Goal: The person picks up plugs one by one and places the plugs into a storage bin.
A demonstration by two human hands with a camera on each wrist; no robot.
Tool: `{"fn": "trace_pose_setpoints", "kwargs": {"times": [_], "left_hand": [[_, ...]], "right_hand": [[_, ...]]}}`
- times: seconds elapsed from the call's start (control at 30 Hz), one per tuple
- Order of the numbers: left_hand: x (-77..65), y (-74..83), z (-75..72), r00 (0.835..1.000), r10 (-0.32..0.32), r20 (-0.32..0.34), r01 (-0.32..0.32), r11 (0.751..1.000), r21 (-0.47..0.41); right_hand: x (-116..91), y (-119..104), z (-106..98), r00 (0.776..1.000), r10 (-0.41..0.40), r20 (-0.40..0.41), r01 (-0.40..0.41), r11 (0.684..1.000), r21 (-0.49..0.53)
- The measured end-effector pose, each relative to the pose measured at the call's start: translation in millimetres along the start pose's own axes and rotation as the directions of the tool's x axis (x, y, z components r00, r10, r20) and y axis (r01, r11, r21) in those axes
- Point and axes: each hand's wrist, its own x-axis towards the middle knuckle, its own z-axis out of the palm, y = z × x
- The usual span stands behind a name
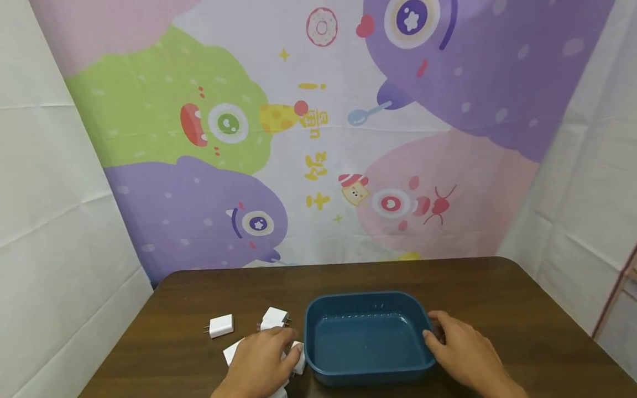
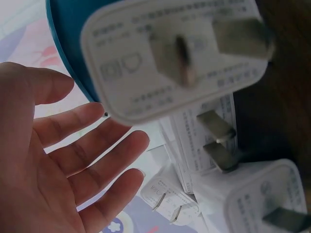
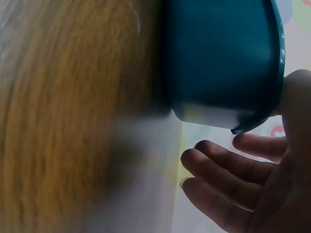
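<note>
On a brown tabletop (image 1: 164,342), the left hand (image 1: 264,359), loosely spread and empty, is by white chargers (image 1: 221,326); the right hand (image 1: 465,351), fingers relaxed, touches a blue tray (image 1: 368,377).

A makeshift, cloth-draped booth is seen indoors, where a dark wood-grain surface (image 1: 468,287) is backed by a hanging cloth (image 1: 338,149) printed with cartoon monsters (image 1: 169,105) and sideways yellow lettering (image 1: 316,165). The sides are screened by a creased left sheet (image 1: 64,182) and a matching right sheet (image 1: 562,182), both white. Whether a home, office or workshop is concealed behind them cannot be told.
</note>
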Motion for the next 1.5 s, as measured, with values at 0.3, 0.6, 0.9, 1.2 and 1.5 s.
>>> {"fn": "trace_pose_setpoints", "kwargs": {"times": [0.3,0.6,0.9,1.2,1.5], "left_hand": [[-5.3,-0.1,-2.4,0.999,-0.035,-0.001,0.035,0.999,-0.007],[-11.1,-0.7,-2.0,0.989,-0.01,-0.147,0.005,0.999,-0.034],[-17.1,0.4,-8.6,0.997,-0.054,-0.053,0.052,0.998,-0.041],[-24.3,-14.3,-13.5,0.994,-0.096,-0.054,0.101,0.991,0.087],[-29.7,-21.8,-17.6,0.981,-0.194,0.028,0.187,0.969,0.164]], "right_hand": [[-0.9,-0.1,9.2,1.0,0.004,-0.02,-0.002,0.995,0.104],[-1.4,1.0,9.2,1.0,0.014,0.003,-0.015,0.989,0.148],[-1.7,1.8,8.9,0.998,0.035,0.056,-0.045,0.981,0.188],[-2.0,1.8,11.2,0.999,0.027,0.032,-0.033,0.978,0.207],[-0.8,6.6,13.3,0.998,0.043,0.053,-0.055,0.967,0.249]]}}
